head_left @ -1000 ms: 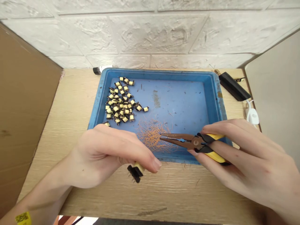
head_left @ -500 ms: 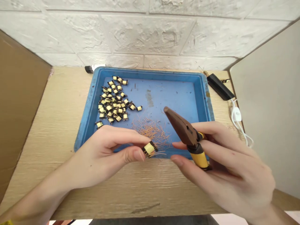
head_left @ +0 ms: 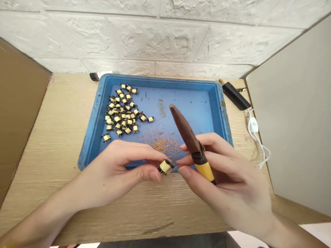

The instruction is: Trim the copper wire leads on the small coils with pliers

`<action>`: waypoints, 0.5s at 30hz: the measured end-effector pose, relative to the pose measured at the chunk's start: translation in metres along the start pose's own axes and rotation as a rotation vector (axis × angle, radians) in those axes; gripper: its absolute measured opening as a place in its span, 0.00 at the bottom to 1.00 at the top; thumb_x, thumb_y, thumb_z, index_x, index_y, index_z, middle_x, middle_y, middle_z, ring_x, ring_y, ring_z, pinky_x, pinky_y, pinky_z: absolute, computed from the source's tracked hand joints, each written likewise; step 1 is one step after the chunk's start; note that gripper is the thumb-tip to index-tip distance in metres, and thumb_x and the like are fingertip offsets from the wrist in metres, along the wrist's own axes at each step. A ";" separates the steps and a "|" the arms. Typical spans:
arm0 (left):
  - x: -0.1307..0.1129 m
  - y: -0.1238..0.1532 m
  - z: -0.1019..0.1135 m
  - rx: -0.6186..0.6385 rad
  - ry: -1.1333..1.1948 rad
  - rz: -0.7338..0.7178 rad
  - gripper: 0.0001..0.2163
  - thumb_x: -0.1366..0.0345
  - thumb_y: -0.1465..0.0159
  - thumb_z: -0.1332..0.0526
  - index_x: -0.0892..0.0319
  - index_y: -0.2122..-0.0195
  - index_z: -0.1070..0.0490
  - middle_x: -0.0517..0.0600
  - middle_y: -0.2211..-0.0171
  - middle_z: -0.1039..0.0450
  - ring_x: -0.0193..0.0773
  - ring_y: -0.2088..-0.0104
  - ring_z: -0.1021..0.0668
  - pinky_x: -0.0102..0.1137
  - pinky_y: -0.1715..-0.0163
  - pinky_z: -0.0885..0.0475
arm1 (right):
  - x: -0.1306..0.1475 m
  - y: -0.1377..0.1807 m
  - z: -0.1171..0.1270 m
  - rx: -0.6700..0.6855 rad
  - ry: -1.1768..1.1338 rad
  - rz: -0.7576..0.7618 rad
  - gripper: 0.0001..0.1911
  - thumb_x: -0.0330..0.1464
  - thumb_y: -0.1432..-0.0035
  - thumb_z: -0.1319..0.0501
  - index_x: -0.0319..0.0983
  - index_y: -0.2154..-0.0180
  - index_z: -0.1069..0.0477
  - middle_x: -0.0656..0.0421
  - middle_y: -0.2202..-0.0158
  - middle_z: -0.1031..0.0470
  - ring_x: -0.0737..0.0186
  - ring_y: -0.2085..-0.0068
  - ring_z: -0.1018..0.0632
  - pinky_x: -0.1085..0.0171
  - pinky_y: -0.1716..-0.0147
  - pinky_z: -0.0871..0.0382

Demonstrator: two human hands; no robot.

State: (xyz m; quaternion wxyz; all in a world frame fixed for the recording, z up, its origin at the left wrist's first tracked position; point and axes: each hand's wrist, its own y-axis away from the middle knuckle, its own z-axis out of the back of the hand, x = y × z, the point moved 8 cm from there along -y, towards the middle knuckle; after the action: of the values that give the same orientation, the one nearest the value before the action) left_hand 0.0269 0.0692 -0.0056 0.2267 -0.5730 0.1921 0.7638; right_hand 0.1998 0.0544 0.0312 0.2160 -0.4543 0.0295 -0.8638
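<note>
Between thumb and fingers, my left hand [head_left: 129, 168] pinches a small transformer [head_left: 164, 166] with a yellow-taped middle, black ends and metal pins. Thin copper wire leads [head_left: 173, 169] stick out from its right side. My right hand [head_left: 224, 175] has long-nose pliers [head_left: 191, 141] with brown jaws and yellow-black handles tucked in it, the jaws pointing up and away to the left. The thumb and index fingertips of that hand meet at the ends of the leads. Below the hands' far side, a heap of cut copper wires [head_left: 164, 143] lies in the blue tray [head_left: 219, 113].
Several similar transformers [head_left: 121, 112] are piled in the tray's left part. Behind the tray's left corner lies a black-capped white bottle [head_left: 99, 75]. A black soldering-iron-like tool [head_left: 236, 95] with a white cord and switch [head_left: 253, 124] lies at right. Panels stand left and right, a brick-patterned wall behind.
My right hand has moved left with the pliers, and its thumb and fingertip have closed at the transformer's wire leads. My left hand stays nearly in place. The view has shifted slightly.
</note>
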 end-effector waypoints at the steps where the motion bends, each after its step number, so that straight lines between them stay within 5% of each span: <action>1: -0.001 0.000 0.000 0.004 -0.011 -0.014 0.08 0.60 0.26 0.31 0.54 0.60 0.12 0.46 0.64 0.10 0.36 0.68 0.14 0.24 0.66 0.22 | 0.000 0.000 0.002 -0.021 0.013 0.006 0.05 0.30 0.30 0.32 0.45 0.61 0.18 0.59 0.57 0.18 0.63 0.59 0.15 0.64 0.61 0.16; 11: -0.014 -0.003 0.003 -0.046 -0.080 -0.161 0.07 0.65 0.26 0.32 0.57 0.61 0.14 0.45 0.70 0.12 0.35 0.74 0.15 0.25 0.73 0.23 | 0.000 0.000 -0.007 0.000 -0.081 0.014 0.07 0.26 0.32 0.33 0.42 0.63 0.20 0.61 0.56 0.20 0.68 0.59 0.17 0.69 0.59 0.18; 15: -0.011 -0.002 0.007 -0.087 -0.029 -0.148 0.02 0.66 0.29 0.28 0.56 0.57 0.14 0.43 0.67 0.11 0.35 0.69 0.13 0.21 0.67 0.20 | 0.000 0.000 -0.009 0.004 -0.133 -0.002 0.09 0.24 0.32 0.34 0.42 0.65 0.22 0.61 0.56 0.20 0.69 0.57 0.17 0.70 0.57 0.18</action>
State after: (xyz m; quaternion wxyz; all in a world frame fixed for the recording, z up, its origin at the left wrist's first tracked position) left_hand 0.0256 0.0734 0.0062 0.2600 -0.5839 0.1126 0.7607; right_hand 0.1930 0.0535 0.0260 0.2173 -0.5105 0.0129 -0.8319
